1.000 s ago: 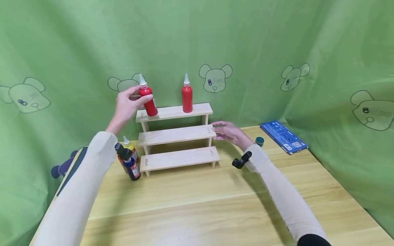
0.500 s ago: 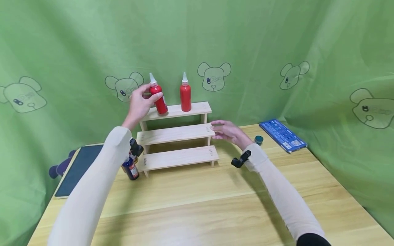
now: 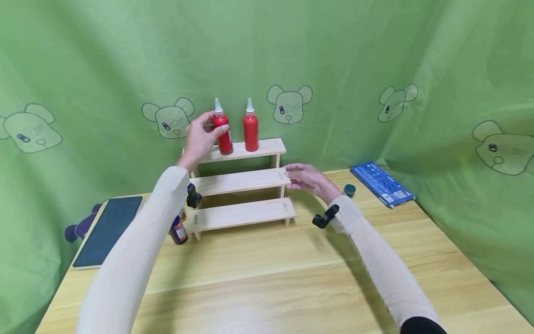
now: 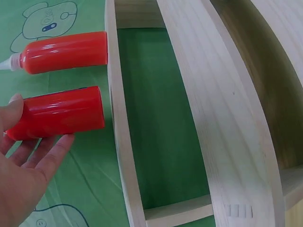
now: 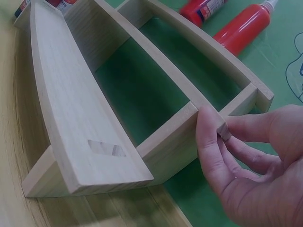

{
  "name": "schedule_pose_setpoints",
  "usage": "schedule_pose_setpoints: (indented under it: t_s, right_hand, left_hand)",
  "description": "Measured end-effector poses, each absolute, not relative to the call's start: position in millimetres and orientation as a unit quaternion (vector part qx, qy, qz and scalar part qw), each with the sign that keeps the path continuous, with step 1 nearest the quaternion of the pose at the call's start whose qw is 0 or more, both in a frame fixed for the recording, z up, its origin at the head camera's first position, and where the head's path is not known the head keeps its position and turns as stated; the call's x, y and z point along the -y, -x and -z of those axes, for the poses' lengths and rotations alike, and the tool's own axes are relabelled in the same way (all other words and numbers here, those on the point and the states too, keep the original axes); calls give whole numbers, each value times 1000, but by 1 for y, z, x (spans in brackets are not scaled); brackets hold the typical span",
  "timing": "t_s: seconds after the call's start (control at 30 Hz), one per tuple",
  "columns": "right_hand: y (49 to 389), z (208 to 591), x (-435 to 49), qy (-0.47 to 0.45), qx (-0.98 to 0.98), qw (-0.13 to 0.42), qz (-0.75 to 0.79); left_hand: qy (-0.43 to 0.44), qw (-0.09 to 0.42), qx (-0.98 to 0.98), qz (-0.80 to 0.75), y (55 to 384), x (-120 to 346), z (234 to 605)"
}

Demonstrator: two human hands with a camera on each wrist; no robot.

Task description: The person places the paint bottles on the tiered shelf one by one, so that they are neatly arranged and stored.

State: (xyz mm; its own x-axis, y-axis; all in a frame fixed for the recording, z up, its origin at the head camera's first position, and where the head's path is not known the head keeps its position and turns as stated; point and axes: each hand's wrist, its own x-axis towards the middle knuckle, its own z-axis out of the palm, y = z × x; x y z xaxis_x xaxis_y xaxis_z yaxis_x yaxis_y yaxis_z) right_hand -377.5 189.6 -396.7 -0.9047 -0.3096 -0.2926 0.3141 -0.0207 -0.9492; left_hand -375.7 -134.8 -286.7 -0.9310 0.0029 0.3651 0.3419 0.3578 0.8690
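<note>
My left hand (image 3: 200, 138) grips a red squeeze bottle of paint (image 3: 223, 135) with a white nozzle, low over the top tier of a three-tier wooden shelf (image 3: 239, 182). In the left wrist view, this bottle (image 4: 64, 113) has its base close to the top board's edge, thumb on one side and fingers on the other. A second red paint bottle (image 3: 251, 133) stands upright just to its right on that tier. My right hand (image 3: 309, 180) pinches the right end of the middle tier; the right wrist view shows the thumb and fingers (image 5: 212, 146) around that corner.
Left of the shelf stand a dark blue paint bottle (image 3: 179, 231) and a mostly hidden yellow one (image 3: 183, 215). A dark flat board (image 3: 109, 232) lies farther left, by a purple object (image 3: 83, 227). Rightward are a small green-lidded jar (image 3: 349, 190) and a blue printed pack (image 3: 383, 184).
My left hand has carried the red bottle rightward along the top tier, closer to the second bottle, and it is now more upright. My right hand has stayed at the middle tier's end.
</note>
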Motion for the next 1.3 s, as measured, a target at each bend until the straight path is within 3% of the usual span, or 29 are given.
schedule_pose_setpoints:
  t_s: [0.57, 1.3]
  right_hand:
    - [377, 397, -189, 0, -660, 218, 719]
    - [377, 395, -189, -2, -665, 216, 714]
  left_hand:
    - [140, 162, 809, 548, 383, 119, 294]
    - [119, 113, 820, 548, 379, 125, 288]
